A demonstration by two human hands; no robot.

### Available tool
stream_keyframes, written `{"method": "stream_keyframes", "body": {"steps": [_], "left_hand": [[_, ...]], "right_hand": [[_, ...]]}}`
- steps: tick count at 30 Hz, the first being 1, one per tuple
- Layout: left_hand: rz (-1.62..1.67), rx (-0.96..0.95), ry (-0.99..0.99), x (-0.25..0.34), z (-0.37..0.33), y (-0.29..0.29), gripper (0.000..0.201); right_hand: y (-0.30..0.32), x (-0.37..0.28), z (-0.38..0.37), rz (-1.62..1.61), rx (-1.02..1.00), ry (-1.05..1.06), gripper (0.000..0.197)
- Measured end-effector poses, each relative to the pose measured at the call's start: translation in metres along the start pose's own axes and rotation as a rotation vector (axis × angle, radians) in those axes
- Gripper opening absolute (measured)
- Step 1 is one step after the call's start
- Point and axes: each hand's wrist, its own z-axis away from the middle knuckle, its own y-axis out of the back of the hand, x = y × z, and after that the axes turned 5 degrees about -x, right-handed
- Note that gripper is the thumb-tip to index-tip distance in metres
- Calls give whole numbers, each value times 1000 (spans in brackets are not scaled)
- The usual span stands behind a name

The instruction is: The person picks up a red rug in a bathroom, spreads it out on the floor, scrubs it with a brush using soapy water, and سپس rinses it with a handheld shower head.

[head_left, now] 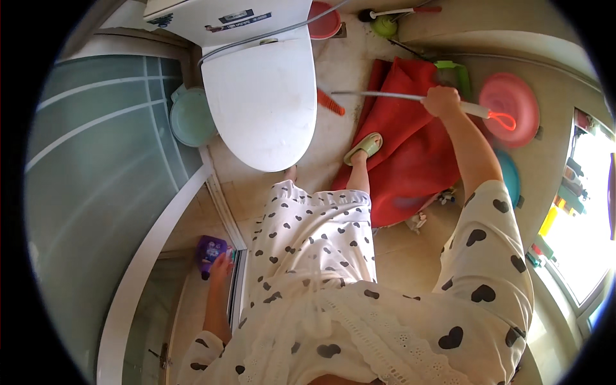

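Observation:
My right hand (441, 101) is closed around a long thin rod (394, 95) with a whitish grip and an orange hanging loop. The rod stretches left over a red cloth or mat (401, 154), its far tip near an orange ridged piece (331, 102) beside the toilet; whether the two join I cannot tell. At the lower left, my left hand (221, 264) grips a purple container (210, 250) with a dark spot at its lower end. The white toilet (260, 102) stands ahead of me with its lid down.
A pink basin (510, 109) and a blue basin (508, 176) lean at the right wall. A red bucket (324, 20) stands behind the toilet, a pale green basin (192, 117) to its left. Glass panels (106, 138) curve along the left. A green slipper (363, 148) touches the red cloth.

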Motion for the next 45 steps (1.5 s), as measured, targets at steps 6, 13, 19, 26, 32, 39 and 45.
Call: {"method": "stream_keyframes", "body": {"steps": [6,13,19,26,32,39,45], "left_hand": [[8,-79,22,8,0,-8,44],[61,-37,-56,36,0,-28,37],[59,-20,-81,30,13,-29,37],[75,-12,-95,33,23,-31,36],[-27,-52,8,36,25,-40,36],[-44,4,-50,71,42,-47,40],[-42,10,-33,57,46,-40,38]], "right_hand": [[9,31,0,-156,0,-68,40],[13,-2,16,-292,-153,-17,51],[-11,15,-8,-558,-231,-193,55],[-46,29,13,-604,-199,-162,55],[-29,-2,24,-565,-217,-16,56],[-37,-4,-32,-758,-290,-223,52],[-34,23,-31,-663,-184,-333,47]]}}
